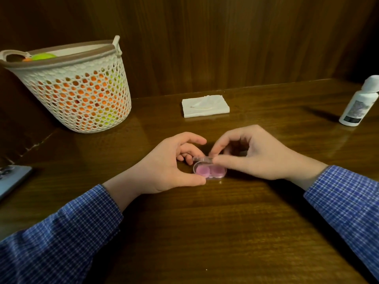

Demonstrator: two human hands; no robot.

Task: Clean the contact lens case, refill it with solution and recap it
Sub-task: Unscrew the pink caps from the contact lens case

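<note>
We see the contact lens case (209,171) in the middle of the frame, on the wooden table (205,232). Our left hand (170,165) pinches its left end to keep it steady, while our right hand (252,154) pinches the clear lid (203,159), probably opening it. The solution bottle (359,101) waits at the right edge, the tissues (205,105) above the centre, both within reach for later

Both arms in long sleeves: blue-and-white small check, woven shirt fabric. Left sleeve (61,232) and right sleeve (346,197) end at the wrist; both hands bare, no rings or watch visible.
</note>
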